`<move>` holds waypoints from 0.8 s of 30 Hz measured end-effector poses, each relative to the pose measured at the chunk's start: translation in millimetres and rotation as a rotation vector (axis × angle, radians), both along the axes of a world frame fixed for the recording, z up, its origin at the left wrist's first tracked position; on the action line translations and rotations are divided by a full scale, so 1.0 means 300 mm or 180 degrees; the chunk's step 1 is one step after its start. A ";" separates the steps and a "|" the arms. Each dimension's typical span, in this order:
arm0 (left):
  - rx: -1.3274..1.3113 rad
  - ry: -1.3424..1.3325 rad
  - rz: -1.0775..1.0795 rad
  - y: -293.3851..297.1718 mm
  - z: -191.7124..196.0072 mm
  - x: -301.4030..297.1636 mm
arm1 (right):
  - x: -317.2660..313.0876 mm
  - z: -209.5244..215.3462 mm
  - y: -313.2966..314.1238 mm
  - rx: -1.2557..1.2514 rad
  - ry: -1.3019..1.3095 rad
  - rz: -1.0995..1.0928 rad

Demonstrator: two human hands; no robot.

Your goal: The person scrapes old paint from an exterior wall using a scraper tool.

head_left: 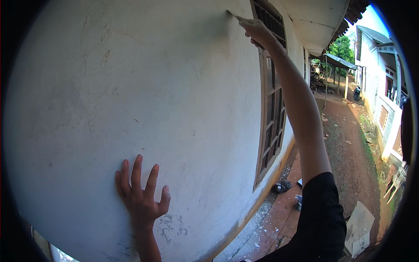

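Note:
High up on a white painted wall (152, 96), my right hand (258, 32) is closed around a scraper (234, 15) that looks like a putty knife. Its thin blade points left and meets the wall or lies very near it, beside a darker smudge or shadow. Most of the handle is hidden in my fist. Lower down, my left hand (142, 198) rests on the wall with its fingers spread and nothing in it. Rough patches, small marks and flaking paint show on the surface around it.
A brown-framed window (271, 118) with panes and an upper grille lies right of the scraper. Below are a tiled ledge with paint flakes, a black plastic bag (282, 186) and a leaning board (359, 227). A dirt path (345, 144) runs toward a shelter and a parked motorbike (357, 93).

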State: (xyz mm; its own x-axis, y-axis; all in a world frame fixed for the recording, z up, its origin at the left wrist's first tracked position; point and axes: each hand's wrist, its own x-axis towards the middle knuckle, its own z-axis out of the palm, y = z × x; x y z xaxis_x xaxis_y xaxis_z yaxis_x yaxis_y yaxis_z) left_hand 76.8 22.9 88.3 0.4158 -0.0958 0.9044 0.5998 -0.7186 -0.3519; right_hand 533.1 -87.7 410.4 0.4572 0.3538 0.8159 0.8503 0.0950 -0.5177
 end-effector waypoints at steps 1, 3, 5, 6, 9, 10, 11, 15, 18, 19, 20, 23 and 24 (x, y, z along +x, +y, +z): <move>0.0002 -0.0007 0.0001 0.003 0.001 -0.001 | 0.003 -0.003 0.004 0.0002 -0.0007 0.0001; -0.0040 -0.0005 -0.0140 0.008 0.000 0.001 | 0.029 -0.050 -0.007 0.0008 -0.0096 0.0131; -0.0058 -0.0011 -0.0151 0.006 -0.002 -0.003 | 0.018 -0.183 0.001 0.0013 -0.0144 0.0224; -0.0060 -0.0021 -0.0147 0.008 -0.002 -0.012 | -0.016 -0.267 0.004 -0.0116 -0.0105 0.0158; -0.0130 0.0014 -0.0088 0.002 -0.001 -0.013 | -0.091 -0.555 -0.040 -0.0501 -0.0035 0.0093; -0.0134 0.0018 -0.0109 0.000 0.003 -0.005 | -0.103 -0.644 -0.048 -0.0559 0.0092 -0.0085; -0.0118 0.0028 -0.0126 0.000 0.005 0.001 | -0.138 -0.705 -0.061 -0.0568 0.0283 -0.0042; -0.0066 0.0029 -0.0148 0.002 0.005 0.017 | -0.143 -0.704 -0.044 -0.0440 0.0162 -0.0214; -0.0104 0.0015 -0.0057 -0.001 0.005 0.003 | -0.212 -0.498 -0.029 -0.0406 0.0039 -0.0138; -0.0106 0.0017 -0.0044 -0.004 0.005 0.001 | -0.193 -0.427 -0.007 -0.0318 -0.0038 -0.0076; -0.0093 0.0015 -0.0021 -0.007 0.006 0.004 | -0.164 -0.350 0.004 -0.0203 -0.0115 -0.0025; -0.0089 0.0031 -0.0005 -0.007 0.007 0.009 | -0.051 -0.136 0.035 0.0154 -0.0204 0.0027; -0.0108 0.0046 -0.0002 -0.005 0.005 0.005 | -0.037 -0.072 0.038 0.0093 -0.0001 0.0032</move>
